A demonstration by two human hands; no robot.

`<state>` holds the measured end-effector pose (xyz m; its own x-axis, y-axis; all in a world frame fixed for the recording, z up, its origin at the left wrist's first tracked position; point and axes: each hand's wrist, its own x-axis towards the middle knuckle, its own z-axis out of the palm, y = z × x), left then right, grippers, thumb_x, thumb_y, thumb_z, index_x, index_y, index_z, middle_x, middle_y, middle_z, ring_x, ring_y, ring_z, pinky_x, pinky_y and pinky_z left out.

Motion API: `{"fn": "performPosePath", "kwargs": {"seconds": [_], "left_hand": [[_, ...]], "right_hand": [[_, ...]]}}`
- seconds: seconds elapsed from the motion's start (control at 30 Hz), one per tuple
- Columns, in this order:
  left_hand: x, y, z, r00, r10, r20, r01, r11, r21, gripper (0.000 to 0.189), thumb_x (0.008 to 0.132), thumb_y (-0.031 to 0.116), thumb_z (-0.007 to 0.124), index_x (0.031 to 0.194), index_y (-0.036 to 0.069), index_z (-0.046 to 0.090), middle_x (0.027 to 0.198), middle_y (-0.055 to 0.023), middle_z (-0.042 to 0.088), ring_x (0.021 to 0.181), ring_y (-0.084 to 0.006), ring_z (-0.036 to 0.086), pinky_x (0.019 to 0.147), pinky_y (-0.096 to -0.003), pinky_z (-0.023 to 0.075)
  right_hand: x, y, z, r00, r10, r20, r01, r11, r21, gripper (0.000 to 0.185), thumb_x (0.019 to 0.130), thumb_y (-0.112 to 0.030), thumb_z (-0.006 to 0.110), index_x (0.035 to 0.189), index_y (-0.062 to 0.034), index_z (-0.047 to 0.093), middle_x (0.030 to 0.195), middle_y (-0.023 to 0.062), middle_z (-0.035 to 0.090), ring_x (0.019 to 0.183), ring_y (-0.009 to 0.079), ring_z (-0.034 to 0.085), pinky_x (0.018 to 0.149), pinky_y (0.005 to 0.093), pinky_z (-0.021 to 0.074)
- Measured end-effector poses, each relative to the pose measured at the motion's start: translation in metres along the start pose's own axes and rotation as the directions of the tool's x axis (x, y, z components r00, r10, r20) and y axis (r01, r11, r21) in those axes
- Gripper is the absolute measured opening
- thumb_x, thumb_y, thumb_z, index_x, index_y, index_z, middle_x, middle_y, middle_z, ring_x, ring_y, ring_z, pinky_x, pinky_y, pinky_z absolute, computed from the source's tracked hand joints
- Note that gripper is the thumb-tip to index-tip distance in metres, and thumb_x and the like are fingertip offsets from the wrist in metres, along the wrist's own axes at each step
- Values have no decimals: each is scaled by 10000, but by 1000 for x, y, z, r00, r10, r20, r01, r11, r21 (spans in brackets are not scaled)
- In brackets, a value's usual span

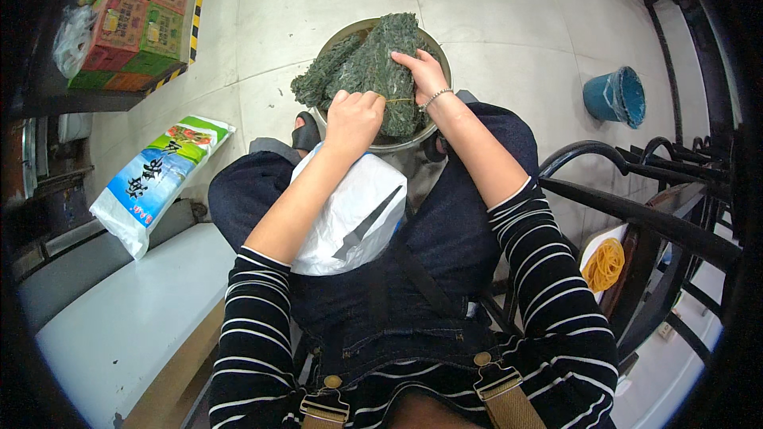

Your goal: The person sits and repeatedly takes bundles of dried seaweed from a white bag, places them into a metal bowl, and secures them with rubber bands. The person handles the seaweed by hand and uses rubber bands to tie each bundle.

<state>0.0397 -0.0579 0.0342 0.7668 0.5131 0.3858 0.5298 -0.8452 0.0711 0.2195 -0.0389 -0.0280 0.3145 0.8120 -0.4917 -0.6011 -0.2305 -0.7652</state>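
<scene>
A bundle of dried dark green seaweed (387,53) stands over a round metal basin (444,62) on the floor, with more seaweed (325,74) beside it. My left hand (356,119) is closed on a yellow rubber band (398,100) that runs across the bundle's lower part. My right hand (428,76), with a beaded bracelet at the wrist, grips the bundle's right side, thumb on its front. A white plastic bag (351,208) lies on my lap, below my left hand.
A printed plastic package (161,170) rests at the left by a light tabletop (137,310). Stacked cartons (131,30) stand upper left. A blue bucket (602,97) is at the right, above black metal chair frames (644,205) and a pile of yellow rubber bands (603,265).
</scene>
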Motion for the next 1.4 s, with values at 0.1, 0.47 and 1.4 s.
{"fn": "performPosePath", "kwargs": {"seconds": [0.1,0.47,1.4], "left_hand": [[-2,-2,3,997,30,65,-34,998,60,40,732,151,601,762,125,596,726,0,562,677,-155,582,655,-323,397],[0,-9,14,992,-58,110,72,989,-132,134,719,108,602,821,58,531,790,-91,533,736,-249,586,681,-373,452],[-31,-58,-19,844,-244,477,494,700,-516,220,867,200,598,753,15,560,689,-96,550,699,-233,528,651,-339,417]], "right_hand": [[-3,-1,-1,1000,9,30,-9,1000,2,650,743,-138,762,1255,84,427,1090,167,603,947,226,616,761,353,527],[-35,-14,0,975,170,144,-171,985,-3,553,759,-170,773,1164,78,490,1094,155,605,987,236,602,822,423,502],[-83,7,-6,887,431,166,-448,890,84,359,832,-272,702,1115,-81,588,1119,46,597,1046,208,547,908,462,430]]}}
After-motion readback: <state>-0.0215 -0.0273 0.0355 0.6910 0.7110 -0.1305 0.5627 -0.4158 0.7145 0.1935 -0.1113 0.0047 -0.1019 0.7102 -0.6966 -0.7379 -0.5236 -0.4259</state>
